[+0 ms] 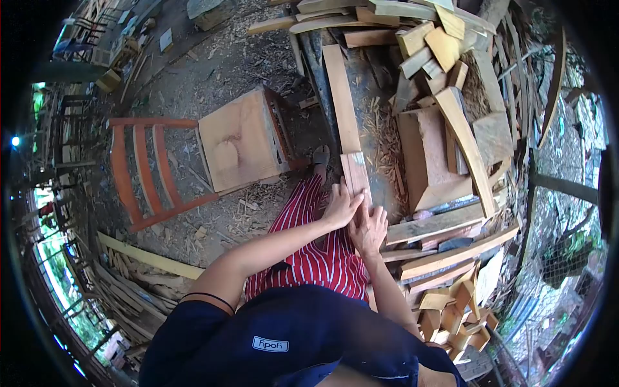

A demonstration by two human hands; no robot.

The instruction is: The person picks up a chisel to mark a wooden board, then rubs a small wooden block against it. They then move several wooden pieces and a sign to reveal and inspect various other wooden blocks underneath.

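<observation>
A long flat plank (342,97) lies on the dark workbench (382,169), pointing away from me. Over its near end sits a shorter reddish-brown wooden piece (354,171). My left hand (342,206) rests on the left side of this piece, fingers bent against it. Beside it, my right hand (368,229) lies on the near part of the same piece, with one finger stretched along it and the others partly spread. The two hands are almost touching. The near end of the wood is hidden under my hands.
A wooden chair (235,142) lies on the shavings-covered floor at left. Wood offcuts (445,48) and a large hollow wooden block (429,155) crowd the bench's right side. Curved pieces (454,316) are heaped at lower right. A pale strip (148,257) lies at lower left.
</observation>
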